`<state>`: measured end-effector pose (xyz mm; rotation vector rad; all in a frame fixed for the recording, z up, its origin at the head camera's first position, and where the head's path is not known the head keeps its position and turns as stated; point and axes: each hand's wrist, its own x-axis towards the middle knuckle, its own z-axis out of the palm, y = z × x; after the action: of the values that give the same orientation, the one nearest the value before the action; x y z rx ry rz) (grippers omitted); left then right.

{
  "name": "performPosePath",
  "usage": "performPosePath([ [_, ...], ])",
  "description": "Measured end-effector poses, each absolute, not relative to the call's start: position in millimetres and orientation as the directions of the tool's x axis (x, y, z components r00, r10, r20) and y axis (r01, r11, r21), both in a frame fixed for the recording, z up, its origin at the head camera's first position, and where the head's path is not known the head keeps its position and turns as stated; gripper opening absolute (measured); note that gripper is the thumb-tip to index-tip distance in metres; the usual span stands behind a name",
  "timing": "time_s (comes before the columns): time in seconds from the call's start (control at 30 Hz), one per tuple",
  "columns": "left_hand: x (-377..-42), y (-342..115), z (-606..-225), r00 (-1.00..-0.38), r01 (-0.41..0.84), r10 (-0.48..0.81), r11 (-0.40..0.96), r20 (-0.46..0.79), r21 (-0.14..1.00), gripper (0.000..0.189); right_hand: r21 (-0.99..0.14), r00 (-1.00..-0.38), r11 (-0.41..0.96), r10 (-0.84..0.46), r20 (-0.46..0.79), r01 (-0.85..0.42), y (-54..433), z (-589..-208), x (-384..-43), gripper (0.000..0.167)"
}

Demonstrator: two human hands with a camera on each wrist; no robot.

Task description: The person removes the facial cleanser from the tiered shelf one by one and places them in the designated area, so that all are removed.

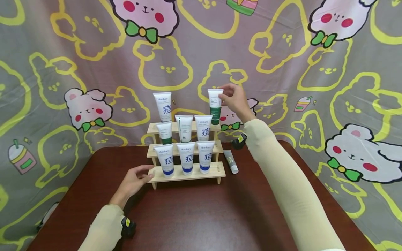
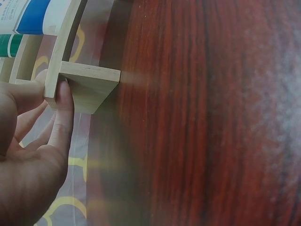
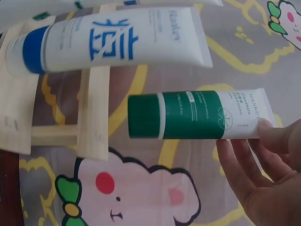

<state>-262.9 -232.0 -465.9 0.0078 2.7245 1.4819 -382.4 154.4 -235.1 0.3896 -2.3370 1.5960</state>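
My right hand (image 1: 235, 99) pinches a green-and-white squeeze tube (image 1: 215, 112) near its flat white end, cap downward. In the right wrist view, a small gap shows between the tube's green cap (image 3: 143, 116) and the wooden top tier (image 3: 96, 94). At the lower left, my left hand (image 1: 133, 179) grips the end of the bottom tier of the three-step wooden rack (image 1: 216, 171), thumb above the board and fingers beneath. Three white tubes with blue caps (image 1: 187, 158) stand on that tier. One white-and-blue tube (image 1: 162, 106) stands at the top tier's left end.
The middle tier holds a small green-and-white tube (image 1: 164, 132), a white tube with green print (image 1: 184, 129) and a white-and-blue tube (image 1: 203, 127). A grey tube (image 1: 231, 161) lies on the dark red table (image 1: 188, 216) right of the rack. A patterned curtain (image 1: 194, 52) hangs behind.
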Motion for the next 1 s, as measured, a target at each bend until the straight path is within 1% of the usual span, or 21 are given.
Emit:
performPosePath([
  [0.2, -264, -232, -466, -0.999, -0.010, 0.022, 0.540, -0.026, 0.842, 0.044, -0.854, -0.923, 0.366, -0.037, 0.382, -0.369, 171, -241, -381, 0.035],
  [0.53, -264, -232, -466, -0.999, -0.011, 0.021, 0.536, -0.026, 0.844, 0.044, -0.854, -0.937, 0.411, -0.001, 0.349, -0.319, 200, -263, -384, 0.031],
  [0.83, -261, -232, -466, -0.999, -0.022, 0.012, 0.532, -0.033, 0.847, 0.045, -0.845, -0.949, 0.448, -0.030, 0.313, -0.293, 217, -283, -385, 0.037],
  [1.0, -263, -232, -465, -1.000, -0.009, 0.015, 0.536, -0.020, 0.844, 0.044, -0.846, -0.951, 0.448, -0.034, 0.308, -0.290, 225, -293, -386, 0.034],
])
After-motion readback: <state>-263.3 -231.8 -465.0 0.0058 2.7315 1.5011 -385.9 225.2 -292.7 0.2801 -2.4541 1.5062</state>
